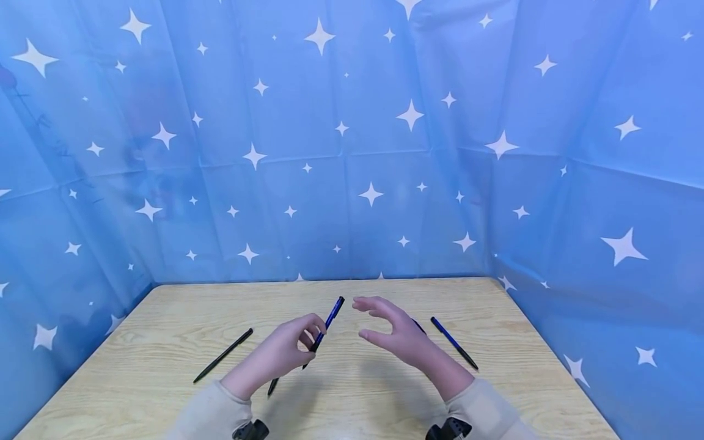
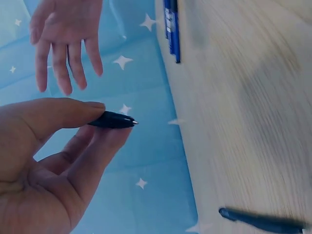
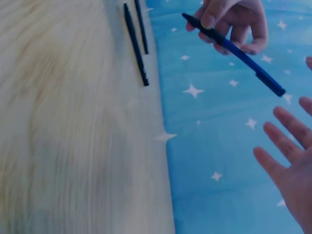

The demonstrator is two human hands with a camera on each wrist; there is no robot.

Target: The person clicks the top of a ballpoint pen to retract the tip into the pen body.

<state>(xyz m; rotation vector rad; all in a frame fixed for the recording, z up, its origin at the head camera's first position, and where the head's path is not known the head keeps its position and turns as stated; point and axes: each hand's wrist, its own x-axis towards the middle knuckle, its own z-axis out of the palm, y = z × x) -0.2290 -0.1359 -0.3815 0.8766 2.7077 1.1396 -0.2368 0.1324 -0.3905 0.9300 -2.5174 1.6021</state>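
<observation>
Low in the middle of the head view, the person's left hand (image 1: pixel 283 351) pinches a blue pen (image 1: pixel 331 318) near its black writing end, holding it above the worktop (image 1: pixel 181 305) with the clip end slanting up to the right. The right hand (image 1: pixel 404 336) is near that end, its fingers spread and holding nothing. I'd judge the pen light, stiff and sturdy, perhaps a little slippery along the barrel; its free stretch below the clip looks best for taking hold. A black pen (image 1: pixel 223 355) lies at lower left.
</observation>
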